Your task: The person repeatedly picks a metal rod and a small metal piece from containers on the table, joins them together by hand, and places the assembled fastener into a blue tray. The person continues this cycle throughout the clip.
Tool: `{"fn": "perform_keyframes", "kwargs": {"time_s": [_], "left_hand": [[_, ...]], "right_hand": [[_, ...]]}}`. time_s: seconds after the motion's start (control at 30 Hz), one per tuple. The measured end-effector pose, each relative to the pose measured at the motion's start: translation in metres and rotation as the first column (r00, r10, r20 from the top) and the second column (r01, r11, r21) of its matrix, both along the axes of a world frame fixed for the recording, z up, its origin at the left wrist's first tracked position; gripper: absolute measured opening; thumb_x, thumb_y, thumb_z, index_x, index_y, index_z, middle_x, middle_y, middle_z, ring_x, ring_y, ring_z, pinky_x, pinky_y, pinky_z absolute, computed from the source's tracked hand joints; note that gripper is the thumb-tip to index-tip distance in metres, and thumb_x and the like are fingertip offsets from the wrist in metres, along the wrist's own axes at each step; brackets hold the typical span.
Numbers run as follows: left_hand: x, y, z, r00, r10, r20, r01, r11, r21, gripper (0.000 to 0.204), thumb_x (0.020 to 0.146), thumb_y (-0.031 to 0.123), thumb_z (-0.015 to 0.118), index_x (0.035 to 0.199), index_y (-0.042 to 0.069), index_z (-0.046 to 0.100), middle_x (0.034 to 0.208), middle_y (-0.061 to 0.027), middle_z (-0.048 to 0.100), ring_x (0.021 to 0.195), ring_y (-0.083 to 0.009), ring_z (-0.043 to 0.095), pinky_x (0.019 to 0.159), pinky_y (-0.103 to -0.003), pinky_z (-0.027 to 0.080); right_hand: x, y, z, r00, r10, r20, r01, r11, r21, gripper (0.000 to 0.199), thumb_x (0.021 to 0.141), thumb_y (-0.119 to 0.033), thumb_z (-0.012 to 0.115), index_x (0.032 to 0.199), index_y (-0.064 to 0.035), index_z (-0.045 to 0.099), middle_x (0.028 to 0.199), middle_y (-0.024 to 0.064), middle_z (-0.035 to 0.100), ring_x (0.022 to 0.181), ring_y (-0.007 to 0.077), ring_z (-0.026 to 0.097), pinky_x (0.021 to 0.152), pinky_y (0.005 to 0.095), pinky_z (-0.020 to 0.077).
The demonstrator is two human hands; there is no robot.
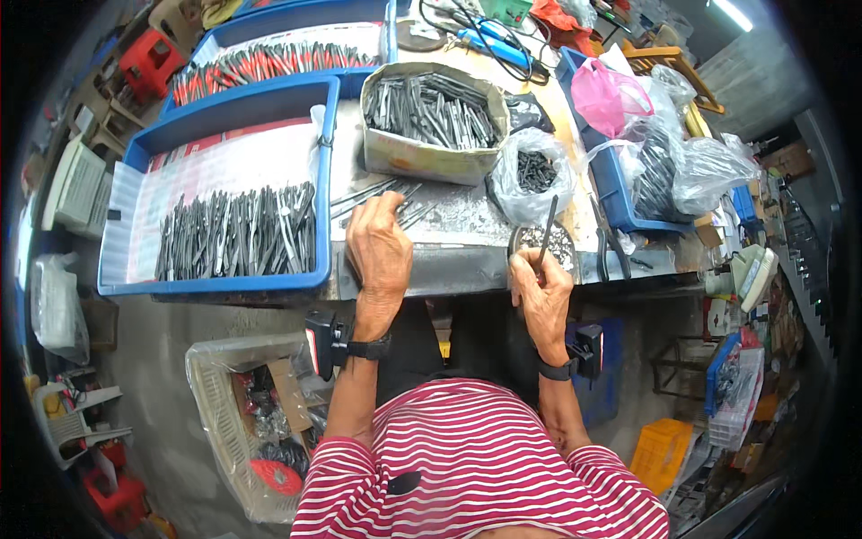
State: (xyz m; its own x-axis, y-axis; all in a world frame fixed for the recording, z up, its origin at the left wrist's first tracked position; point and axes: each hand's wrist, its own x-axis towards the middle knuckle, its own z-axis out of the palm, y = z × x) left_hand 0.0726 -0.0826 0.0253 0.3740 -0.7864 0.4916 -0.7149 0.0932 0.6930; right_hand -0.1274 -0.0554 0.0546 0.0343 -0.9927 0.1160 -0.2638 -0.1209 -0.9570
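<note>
My right hand [542, 296] pinches a slim dark rod-like piece [549, 225], which stands nearly upright over a round dish [567, 244] of small pale and dark bits. Its lower end is hidden by my fingers. At the table's front edge, my left hand [379, 244] has its fingers bent down over several thin metal pieces [415, 216] lying on the worktop. Whatever those fingertips grip is hidden from view. Behind the dish, a clear plastic bag [523, 205] holds small black parts. A cardboard box [429, 164] full of slim dark pieces stands between my hands, farther back.
To the left sits a blue tray [215, 286] with rows of slim black pieces; behind it, another blue tray [391, 40] holds red-and-black ones. Pliers [620, 256] lie at the right front edge, near a blue bin [615, 193] with bagged parts. A crate [215, 395] stands below left.
</note>
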Motion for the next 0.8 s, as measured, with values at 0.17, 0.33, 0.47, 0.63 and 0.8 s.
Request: {"fn": "perform_keyframes", "kwargs": {"time_s": [0.17,0.33,0.47,0.63,0.8], "left_hand": [[0.001,-0.008,-0.008,0.969,0.113,0.218,-0.128,0.99,0.058,0.023,0.069,-0.008,0.054,0.087,0.006,0.061,0.086,-0.0079,0.062,0.086,-0.0282,0.056,0.075,-0.038,0.042],[0.0,-0.013,-0.011,0.952,0.146,0.268,-0.167,0.984,0.058,0.023,0.068,-0.007,0.056,0.085,0.008,0.06,0.085,-0.0061,0.061,0.086,-0.0269,0.055,0.076,-0.038,0.04],[-0.002,-0.016,0.006,0.974,0.128,0.188,-0.122,0.992,-0.043,0.02,0.068,-0.008,0.056,0.084,0.004,0.06,0.081,-0.0104,0.061,0.082,-0.028,0.056,0.073,-0.038,0.042],[-0.004,-0.033,0.04,0.991,0.068,0.119,-0.043,0.978,-0.205,0.011,0.073,-0.006,0.055,0.08,0.0,0.061,0.076,-0.0125,0.061,0.076,-0.0278,0.055,0.07,-0.037,0.043],[-0.004,-0.069,0.056,0.98,0.052,0.194,-0.009,0.976,-0.22,0.011,0.072,-0.004,0.056,0.08,0.002,0.063,0.08,-0.0106,0.063,0.076,-0.0264,0.054,0.073,-0.035,0.042]], "right_hand": [[-0.008,0.002,0.005,0.998,-0.055,0.014,0.055,0.998,-0.01,0.011,0.087,-0.008,0.057,0.08,-0.0002,0.054,0.062,-0.0032,0.048,0.048,0.0016,0.041,0.042,0.0173,0.032],[-0.016,0.005,0.005,0.999,-0.049,0.016,0.049,0.999,-0.011,0.011,0.087,-0.008,0.056,0.08,0.0,0.054,0.062,-0.0028,0.048,0.048,0.0017,0.042,0.042,0.0179,0.0331],[-0.02,0.005,0.003,0.998,-0.066,0.023,0.066,0.998,-0.008,0.011,0.088,-0.008,0.056,0.08,0.0,0.055,0.062,-0.0032,0.048,0.048,0.0017,0.041,0.041,0.0177,0.0325],[-0.023,0.006,0.001,0.997,-0.073,-0.006,0.073,0.997,-0.017,0.01,0.087,-0.007,0.058,0.081,0.0007,0.056,0.062,-0.0029,0.049,0.048,0.0017,0.041,0.041,0.0183,0.032],[-0.022,0.007,-0.001,0.998,-0.059,-0.022,0.059,0.998,0.018,0.01,0.085,-0.007,0.059,0.08,0.0011,0.056,0.064,-0.003,0.05,0.053,0.0019,0.041,0.045,0.0189,0.0326]]}}
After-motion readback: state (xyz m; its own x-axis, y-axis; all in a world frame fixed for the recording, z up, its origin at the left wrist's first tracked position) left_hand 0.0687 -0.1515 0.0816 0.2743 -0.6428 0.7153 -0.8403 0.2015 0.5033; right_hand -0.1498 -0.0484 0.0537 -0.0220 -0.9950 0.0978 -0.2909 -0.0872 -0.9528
